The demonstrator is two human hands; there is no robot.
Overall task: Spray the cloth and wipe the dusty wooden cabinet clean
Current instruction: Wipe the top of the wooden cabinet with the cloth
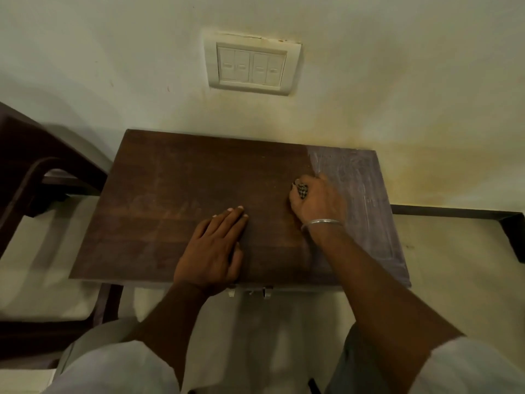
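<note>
The wooden cabinet top [176, 200] fills the middle of the view, against the wall. Its left and middle parts look dark brown; a strip along the right side [366, 200] is pale grey with dust. My right hand [318, 200] grips a bunched checked cloth [301, 190] and presses it on the top at the border between dark and dusty wood. Only a small bit of cloth shows past the fingers. My left hand [216, 248] lies flat on the cabinet near its front edge, fingers straight. No spray bottle is in view.
A switch plate [251, 65] sits on the wall above the cabinet. A dark wooden chair [37, 172] stands to the left. A dark skirting strip [454, 213] runs along the wall at right. Metal handles [250, 291] show under the cabinet's front edge.
</note>
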